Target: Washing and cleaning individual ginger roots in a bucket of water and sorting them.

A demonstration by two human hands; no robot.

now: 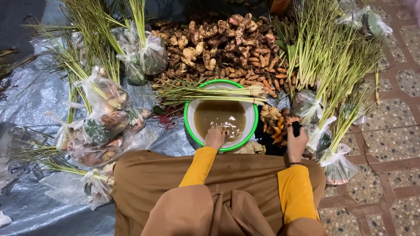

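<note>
A white basin with a green rim (250,114) stands in front of my knees, filled with muddy brown water (221,116). My left hand (215,137) dips into the water at the near edge, fingers curled on a small orange root piece. My right hand (297,142) rests to the right of the basin, closed around a dark handle (296,128); what the handle belongs to is hidden. A tied bundle of lemongrass stalks (210,91) lies across the basin's far rim. Washed yellow-orange roots (273,120) sit between the basin and my right hand.
A large heap of ginger-like roots (218,46) fills the back. Lemongrass bunches (332,57) stand right and left. Clear bags of herbs and roots (103,118) lie on a grey tarp (30,100) at left; more bags (334,164) sit on pebbled paving (389,140) at right.
</note>
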